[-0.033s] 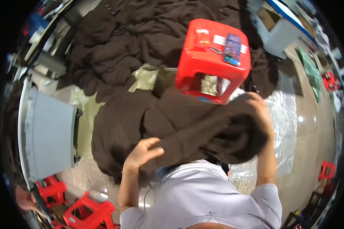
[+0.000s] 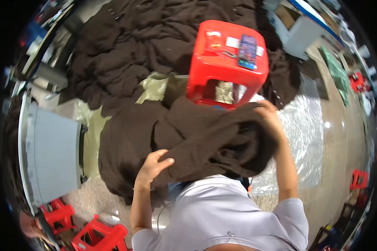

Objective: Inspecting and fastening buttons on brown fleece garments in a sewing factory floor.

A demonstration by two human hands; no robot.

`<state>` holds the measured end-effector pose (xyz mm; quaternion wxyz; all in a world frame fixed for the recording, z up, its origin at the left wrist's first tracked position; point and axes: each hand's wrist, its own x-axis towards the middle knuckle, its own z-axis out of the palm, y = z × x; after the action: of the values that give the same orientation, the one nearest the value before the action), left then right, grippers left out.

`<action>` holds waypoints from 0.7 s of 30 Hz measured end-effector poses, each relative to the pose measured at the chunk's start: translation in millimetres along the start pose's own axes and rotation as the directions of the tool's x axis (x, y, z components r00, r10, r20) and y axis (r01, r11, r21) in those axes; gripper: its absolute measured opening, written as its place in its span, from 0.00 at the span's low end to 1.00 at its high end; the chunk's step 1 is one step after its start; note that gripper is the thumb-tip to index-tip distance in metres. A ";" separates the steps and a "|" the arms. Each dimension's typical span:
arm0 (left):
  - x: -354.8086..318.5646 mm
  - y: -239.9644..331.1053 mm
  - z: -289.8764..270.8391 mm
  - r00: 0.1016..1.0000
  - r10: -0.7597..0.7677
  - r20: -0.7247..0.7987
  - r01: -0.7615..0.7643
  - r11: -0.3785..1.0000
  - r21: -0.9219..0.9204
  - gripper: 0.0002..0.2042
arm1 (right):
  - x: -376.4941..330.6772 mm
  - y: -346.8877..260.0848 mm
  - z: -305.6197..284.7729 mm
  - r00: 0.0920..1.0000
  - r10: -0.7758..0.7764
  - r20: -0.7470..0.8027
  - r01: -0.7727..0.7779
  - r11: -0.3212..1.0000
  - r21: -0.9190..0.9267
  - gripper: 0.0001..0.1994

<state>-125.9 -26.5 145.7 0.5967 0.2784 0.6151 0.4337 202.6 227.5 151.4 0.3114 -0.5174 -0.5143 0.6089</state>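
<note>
A bulky dark brown cloth (image 2: 188, 129), soft and knitted in look, lies bunched across my lap; whether it is a garment I cannot tell. My left hand (image 2: 152, 167) grips its near side, thumb on top and some fingers hidden in the folds. Farther right, my right hand (image 2: 269, 113) is curled over the cloth's raised far edge, holding up a loop with a dark hollow below it. Just beyond the cloth stands a red plastic stool (image 2: 222, 67), carrying a phone (image 2: 247, 51), a small clear container (image 2: 214, 41) and a small metal tool (image 2: 229, 54).
More brown cloth (image 2: 125, 50) is heaped across the floor ahead. Clear plastic sheeting (image 2: 303, 138) lies to the right. At left stands a grey panel-sided unit (image 2: 54, 146), with red stools (image 2: 100, 234) near it. A grey box (image 2: 295, 35) is at the far right.
My right hand has moved left with the raised edge of cloth, and the loop has narrowed. The whole scene has shifted slightly left. My left hand keeps its hold.
</note>
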 end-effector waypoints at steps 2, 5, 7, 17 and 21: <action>27.4 -56.0 -12.6 0.927 0.248 -0.280 -0.085 0.868 0.489 0.18 | 39.3 95.4 -2.8 0.987 0.112 -0.117 -0.128 0.982 -0.140 0.14; 20.5 -77.0 -39.1 0.959 0.056 -0.278 -0.016 0.989 0.145 0.11 | 42.6 182.3 -4.8 0.937 -0.259 -0.233 0.143 0.895 -0.422 0.16; 9.7 -78.6 -39.2 0.927 0.132 -0.350 -0.137 0.991 0.010 0.10 | 25.1 182.7 0.8 0.923 -0.199 -0.330 0.139 0.970 -0.197 0.12; 18.1 -96.0 -71.4 0.817 0.217 -0.534 -0.066 0.956 0.287 0.07 | -24.1 207.4 -26.7 0.968 -0.167 -0.189 0.076 0.908 -0.412 0.18; 6.9 -89.3 -78.3 0.899 0.030 -0.438 -0.052 0.998 -0.038 0.08 | -25.6 207.1 -43.6 0.981 0.122 -0.148 -0.130 0.991 -0.045 0.08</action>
<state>-187.6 -78.1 58.0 0.4410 0.1724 0.7164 0.5124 282.6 160.1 -34.3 0.2949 -0.6001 -0.4729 0.5739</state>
